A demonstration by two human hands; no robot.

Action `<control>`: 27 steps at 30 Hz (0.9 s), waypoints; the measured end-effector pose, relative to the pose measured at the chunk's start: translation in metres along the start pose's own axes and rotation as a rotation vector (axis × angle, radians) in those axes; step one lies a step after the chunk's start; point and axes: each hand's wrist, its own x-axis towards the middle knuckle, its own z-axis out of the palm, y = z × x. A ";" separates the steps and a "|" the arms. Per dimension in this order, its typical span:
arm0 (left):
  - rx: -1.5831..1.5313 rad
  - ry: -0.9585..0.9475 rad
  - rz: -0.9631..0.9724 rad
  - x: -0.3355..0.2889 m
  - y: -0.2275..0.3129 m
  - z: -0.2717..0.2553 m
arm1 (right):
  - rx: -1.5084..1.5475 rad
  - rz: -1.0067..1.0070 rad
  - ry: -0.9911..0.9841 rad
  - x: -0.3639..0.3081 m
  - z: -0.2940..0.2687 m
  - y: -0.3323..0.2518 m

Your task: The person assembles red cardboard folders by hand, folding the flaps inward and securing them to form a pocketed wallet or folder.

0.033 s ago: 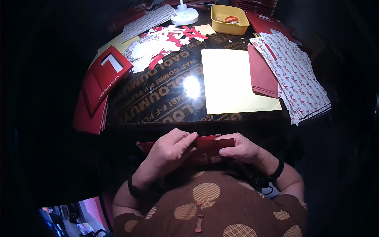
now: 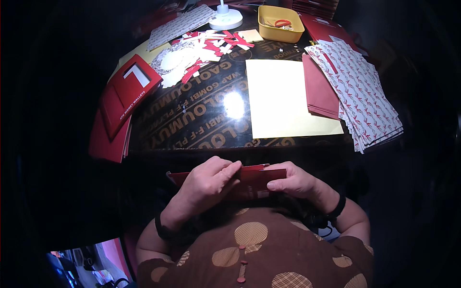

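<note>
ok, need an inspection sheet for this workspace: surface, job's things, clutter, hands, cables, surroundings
Surface: dark glossy printed tabletop, bright glare near its middle.
Job's things: dark red card folder in both hands, held on the near side of the table; pale yellow rectangular sheet and fanned stack of red-patterned white paper on the table.
Clutter: loose red and white paper scraps; yellow plastic tray with a red-handled tool inside.
Hands: left hand over the folder's left part; right hand grips its right end, thumb on the near face.
Cables: none identifiable, edges too dark.
Surroundings: mostly dark; brightly lit patch lower left.
</note>
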 end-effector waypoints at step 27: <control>0.010 -0.015 0.048 0.009 -0.004 0.010 | -0.070 0.087 0.056 0.001 -0.009 -0.002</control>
